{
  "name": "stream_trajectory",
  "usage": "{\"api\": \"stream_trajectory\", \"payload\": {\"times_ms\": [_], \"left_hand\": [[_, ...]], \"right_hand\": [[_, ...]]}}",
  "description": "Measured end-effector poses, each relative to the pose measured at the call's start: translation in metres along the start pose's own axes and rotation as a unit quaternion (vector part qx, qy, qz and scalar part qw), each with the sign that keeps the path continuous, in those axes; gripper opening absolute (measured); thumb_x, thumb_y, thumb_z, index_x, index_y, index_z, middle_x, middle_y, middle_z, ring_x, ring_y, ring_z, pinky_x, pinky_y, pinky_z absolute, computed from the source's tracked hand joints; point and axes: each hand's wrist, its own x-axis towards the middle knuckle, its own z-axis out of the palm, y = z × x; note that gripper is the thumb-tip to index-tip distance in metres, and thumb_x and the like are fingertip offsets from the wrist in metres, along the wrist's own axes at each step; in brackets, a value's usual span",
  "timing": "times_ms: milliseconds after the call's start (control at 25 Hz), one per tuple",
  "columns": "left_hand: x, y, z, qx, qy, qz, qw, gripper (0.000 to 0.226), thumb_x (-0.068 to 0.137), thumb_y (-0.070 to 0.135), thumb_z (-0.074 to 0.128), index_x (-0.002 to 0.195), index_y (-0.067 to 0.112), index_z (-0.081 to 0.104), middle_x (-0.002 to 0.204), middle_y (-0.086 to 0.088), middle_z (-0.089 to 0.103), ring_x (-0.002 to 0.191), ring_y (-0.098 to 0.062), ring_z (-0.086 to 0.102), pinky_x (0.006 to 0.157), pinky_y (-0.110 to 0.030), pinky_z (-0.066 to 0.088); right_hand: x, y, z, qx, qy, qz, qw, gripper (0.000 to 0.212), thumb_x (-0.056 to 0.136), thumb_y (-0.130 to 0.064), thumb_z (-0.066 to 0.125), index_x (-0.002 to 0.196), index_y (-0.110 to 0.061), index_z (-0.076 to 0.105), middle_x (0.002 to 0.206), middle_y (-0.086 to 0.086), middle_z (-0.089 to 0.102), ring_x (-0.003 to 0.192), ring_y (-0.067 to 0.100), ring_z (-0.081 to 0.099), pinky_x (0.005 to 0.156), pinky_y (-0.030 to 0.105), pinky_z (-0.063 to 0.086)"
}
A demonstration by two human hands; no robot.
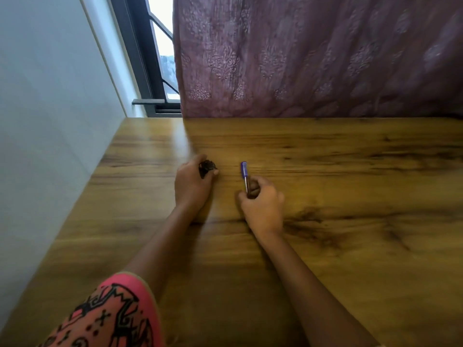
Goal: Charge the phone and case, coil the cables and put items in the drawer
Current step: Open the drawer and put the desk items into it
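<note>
A: Entry one. Left hand (pixel 193 182): fingers curled round a small dark object (pixel 206 167), held at the hand's one o'clock, low over the table (pixel 350 171). Its identity cannot be told.

B: Entry two. Right hand (pixel 263 204): closed round a pen (pixel 244 172), blue cap pointed to twelve o'clock.

A: Not seen: phone, case, cables, drawer.

B: Step judged: loose items are being collected for the drawer. Next, the drawer must be found and one hand freed to open it.
</note>
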Motion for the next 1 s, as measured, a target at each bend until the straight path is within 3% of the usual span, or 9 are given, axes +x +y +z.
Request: {"api": "stream_trajectory", "payload": {"times_ms": [120,280,400,520,600,720,840,1000], "left_hand": [[-0.040,0.009,-0.013,-0.045,0.009,-0.016,0.999,0.045,0.081,0.027,0.069,0.123,0.016,0.056,0.116,-0.005,0.065,0.104,-0.016,0.059,0.086,-0.020,0.041],[-0.099,0.020,-0.034,-0.105,-0.035,-0.058,0.992,0.044,0.082,0.020,0.067,0.125,0.018,0.055,0.111,0.004,0.061,0.096,-0.006,0.055,0.084,-0.019,0.042],[-0.161,0.028,-0.054,-0.148,-0.091,-0.103,0.979,0.042,0.084,0.018,0.066,0.124,0.020,0.055,0.114,0.003,0.060,0.103,-0.010,0.056,0.091,-0.025,0.045],[-0.244,0.039,-0.078,-0.178,-0.101,-0.124,0.971,0.040,0.084,0.014,0.065,0.123,0.018,0.056,0.110,0.005,0.059,0.107,-0.013,0.057,0.093,-0.027,0.046],[-0.301,0.043,-0.092,-0.135,-0.069,-0.085,0.985,0.039,0.083,0.014,0.065,0.122,0.015,0.056,0.110,0.005,0.059,0.104,-0.009,0.056,0.088,-0.021,0.045],[-0.387,0.042,-0.105,-0.044,0.019,-0.057,0.997,0.041,0.083,0.012,0.065,0.123,0.014,0.054,0.114,0.002,0.057,0.108,-0.009,0.051,0.088,-0.022,0.041],[-0.454,0.024,-0.107,0.016,0.052,-0.157,0.986,0.043,0.083,0.012,0.063,0.125,0.015,0.052,0.119,-0.004,0.057,0.114,-0.015,0.048,0.087,-0.025,0.036],[-0.501,-0.008,-0.105,0.027,0.022,-0.273,0.961,0.045,0.085,0.020,0.061,0.128,0.017,0.049,0.130,-0.011,0.050,0.120,-0.020,0.045,0.093,-0.033,0.041]], "right_hand": [[-0.004,-0.003,-0.008,-0.096,-0.004,0.018,0.995,0.017,0.085,-0.020,0.059,0.092,-0.006,0.067,0.090,0.006,0.061,0.086,0.020,0.058,0.070,0.028,0.044],[-0.019,0.000,-0.026,-0.074,-0.044,0.137,0.987,0.017,0.077,-0.028,0.067,0.080,-0.011,0.069,0.078,0.006,0.068,0.075,0.022,0.065,0.063,0.031,0.053],[-0.071,0.004,-0.062,0.088,-0.041,0.223,0.970,0.015,0.074,-0.025,0.069,0.066,-0.012,0.070,0.065,0.006,0.068,0.061,0.020,0.064,0.057,0.028,0.053],[-0.144,0.004,-0.106,0.235,-0.056,0.277,0.930,0.017,0.080,-0.017,0.066,0.065,-0.009,0.066,0.057,0.002,0.061,0.047,0.013,0.055,0.040,0.017,0.042],[-0.195,0.007,-0.125,0.259,-0.073,0.262,0.927,0.013,0.083,-0.021,0.066,0.076,-0.010,0.070,0.064,0.000,0.065,0.054,0.010,0.058,0.048,0.020,0.046],[-0.283,0.021,-0.148,0.247,-0.103,0.216,0.939,0.008,0.084,-0.025,0.066,0.085,-0.018,0.070,0.071,-0.004,0.067,0.064,0.009,0.062,0.060,0.024,0.052],[-0.355,0.039,-0.158,0.190,-0.178,0.182,0.948,0.014,0.086,-0.024,0.063,0.097,-0.017,0.068,0.077,-0.010,0.066,0.069,0.001,0.062,0.060,0.014,0.051],[-0.406,0.059,-0.147,0.081,-0.234,0.165,0.955,0.021,0.088,-0.027,0.060,0.104,-0.015,0.067,0.086,-0.001,0.070,0.073,0.008,0.064,0.066,0.020,0.053]]}}
